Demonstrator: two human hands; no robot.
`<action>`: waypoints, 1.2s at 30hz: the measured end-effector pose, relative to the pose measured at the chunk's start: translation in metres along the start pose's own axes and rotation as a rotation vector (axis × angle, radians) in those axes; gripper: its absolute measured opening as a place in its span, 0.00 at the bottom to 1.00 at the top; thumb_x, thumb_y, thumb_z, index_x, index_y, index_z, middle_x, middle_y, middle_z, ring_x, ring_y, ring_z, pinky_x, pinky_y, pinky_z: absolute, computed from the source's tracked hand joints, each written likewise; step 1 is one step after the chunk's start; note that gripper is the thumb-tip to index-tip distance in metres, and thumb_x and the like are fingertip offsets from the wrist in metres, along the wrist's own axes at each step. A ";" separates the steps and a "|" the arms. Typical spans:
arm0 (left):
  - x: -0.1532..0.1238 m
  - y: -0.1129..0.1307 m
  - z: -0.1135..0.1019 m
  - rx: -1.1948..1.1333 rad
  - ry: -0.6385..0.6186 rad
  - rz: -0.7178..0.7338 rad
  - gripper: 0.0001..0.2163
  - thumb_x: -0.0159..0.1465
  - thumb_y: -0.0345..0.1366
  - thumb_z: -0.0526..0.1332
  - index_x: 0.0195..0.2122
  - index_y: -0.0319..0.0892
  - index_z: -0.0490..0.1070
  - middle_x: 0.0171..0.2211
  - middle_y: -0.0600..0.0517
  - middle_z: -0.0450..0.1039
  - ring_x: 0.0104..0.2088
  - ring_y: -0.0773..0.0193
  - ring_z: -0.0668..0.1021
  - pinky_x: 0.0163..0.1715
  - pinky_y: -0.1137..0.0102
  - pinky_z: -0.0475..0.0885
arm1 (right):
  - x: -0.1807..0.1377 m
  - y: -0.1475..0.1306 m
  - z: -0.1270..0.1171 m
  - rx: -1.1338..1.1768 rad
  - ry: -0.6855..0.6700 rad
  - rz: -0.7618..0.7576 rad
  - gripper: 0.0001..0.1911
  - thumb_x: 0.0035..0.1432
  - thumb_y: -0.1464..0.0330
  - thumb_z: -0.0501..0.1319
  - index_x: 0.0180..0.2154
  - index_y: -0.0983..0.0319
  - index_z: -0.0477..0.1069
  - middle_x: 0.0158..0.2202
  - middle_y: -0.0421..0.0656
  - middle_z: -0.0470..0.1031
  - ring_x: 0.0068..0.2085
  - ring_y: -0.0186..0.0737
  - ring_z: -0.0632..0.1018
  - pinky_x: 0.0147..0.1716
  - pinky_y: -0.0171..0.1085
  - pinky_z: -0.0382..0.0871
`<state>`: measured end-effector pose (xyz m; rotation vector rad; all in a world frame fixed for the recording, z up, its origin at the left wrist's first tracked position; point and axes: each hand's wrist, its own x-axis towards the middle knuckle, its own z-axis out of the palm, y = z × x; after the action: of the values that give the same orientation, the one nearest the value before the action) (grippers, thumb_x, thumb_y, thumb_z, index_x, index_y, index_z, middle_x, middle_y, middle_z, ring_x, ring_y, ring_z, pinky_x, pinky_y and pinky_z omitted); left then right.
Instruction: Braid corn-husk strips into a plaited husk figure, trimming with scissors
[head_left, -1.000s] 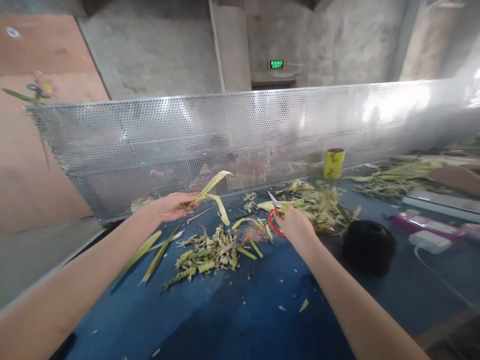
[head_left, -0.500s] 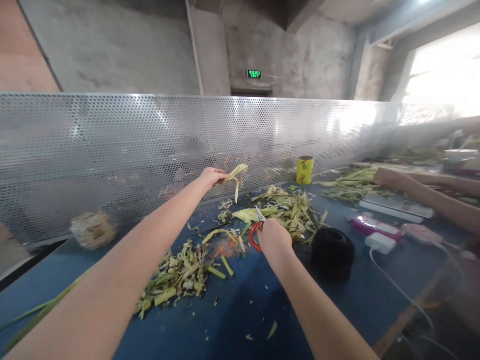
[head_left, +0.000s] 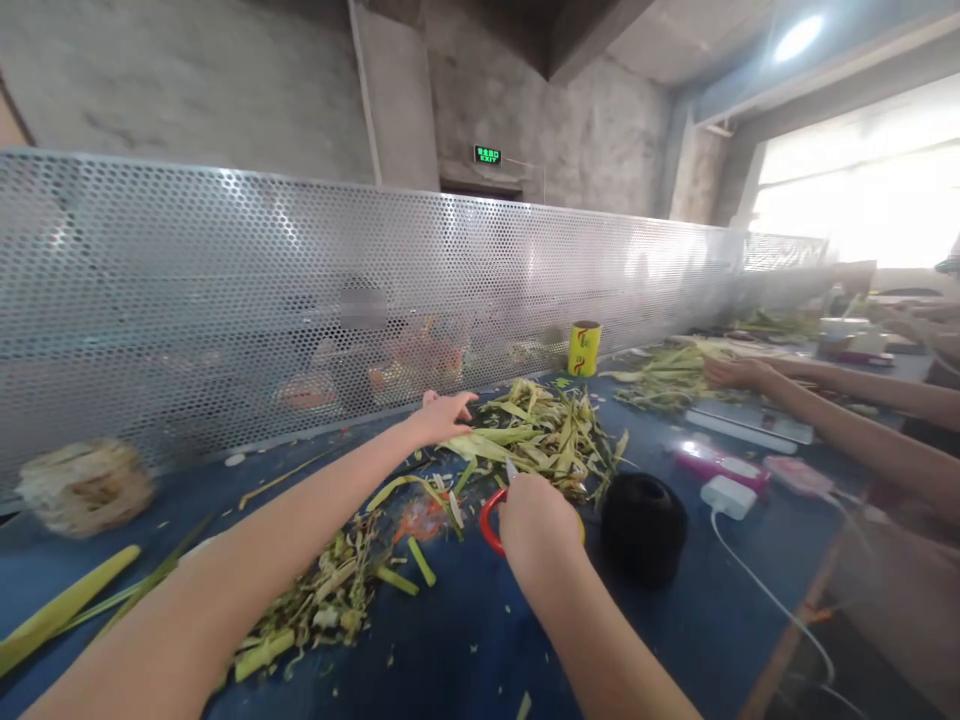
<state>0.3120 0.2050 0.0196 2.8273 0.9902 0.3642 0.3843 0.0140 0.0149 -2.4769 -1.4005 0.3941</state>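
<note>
My left hand (head_left: 444,416) reaches over the far side of the blue table (head_left: 465,640), fingers apart and no husk strip visible in it. Its fingertips are just above the near-left edge of a heap of pale green and dry leaf strips, likely corn husks (head_left: 566,435). In my right hand (head_left: 541,518) is a pair of red-handled scissors (head_left: 491,522); the blade tips point away from me toward the heap, and most of the grip is hidden by the hand. Cut scraps (head_left: 326,590) lie beneath my left forearm, with short green pieces (head_left: 421,562) nearby.
Black spool of cord (head_left: 643,530), right of my right hand. Yellow tube (head_left: 584,350) by the perforated metal screen (head_left: 225,300). Wrapped roll (head_left: 86,488) at left, long stalks (head_left: 67,610) in front. White charger (head_left: 729,497) with trailing cable, purple packet (head_left: 716,466). Another person's hands (head_left: 739,373) handle leaves at right.
My left hand has come down and nearer the heap, and the husk strip it held is gone from it. The scissors stay in my right hand. The view has turned slightly right.
</note>
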 end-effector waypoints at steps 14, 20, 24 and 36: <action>-0.004 0.017 0.032 0.253 0.004 0.214 0.23 0.59 0.37 0.51 0.55 0.40 0.51 0.36 0.47 0.75 0.39 0.58 0.74 0.42 0.62 0.52 | -0.010 0.003 -0.004 -0.014 -0.044 0.063 0.14 0.51 0.76 0.52 0.39 0.70 0.72 0.37 0.56 0.74 0.39 0.46 0.76 0.34 0.38 0.68; -0.003 0.022 0.036 0.397 0.029 0.303 0.25 0.56 0.40 0.55 0.54 0.38 0.54 0.33 0.44 0.75 0.36 0.55 0.75 0.42 0.61 0.53 | -0.019 -0.002 -0.005 -0.034 -0.064 0.047 0.14 0.51 0.75 0.54 0.40 0.70 0.71 0.38 0.56 0.74 0.39 0.45 0.76 0.33 0.37 0.68; 0.000 0.025 0.039 0.387 0.036 0.267 0.23 0.56 0.32 0.52 0.54 0.36 0.54 0.30 0.43 0.75 0.34 0.56 0.76 0.43 0.61 0.54 | -0.020 -0.005 -0.006 -0.033 -0.061 0.049 0.14 0.52 0.74 0.53 0.40 0.71 0.71 0.37 0.58 0.74 0.40 0.46 0.75 0.33 0.38 0.68; 0.005 0.032 0.038 0.201 -0.079 0.232 0.29 0.56 0.39 0.58 0.56 0.42 0.48 0.40 0.48 0.74 0.45 0.57 0.72 0.42 0.66 0.58 | -0.017 -0.009 0.007 -0.098 0.007 -0.011 0.14 0.52 0.77 0.52 0.39 0.73 0.71 0.37 0.58 0.74 0.39 0.47 0.76 0.33 0.37 0.69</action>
<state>0.3451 0.1819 -0.0095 3.1206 0.7228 0.1815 0.3661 0.0046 0.0130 -2.5436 -1.4632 0.3224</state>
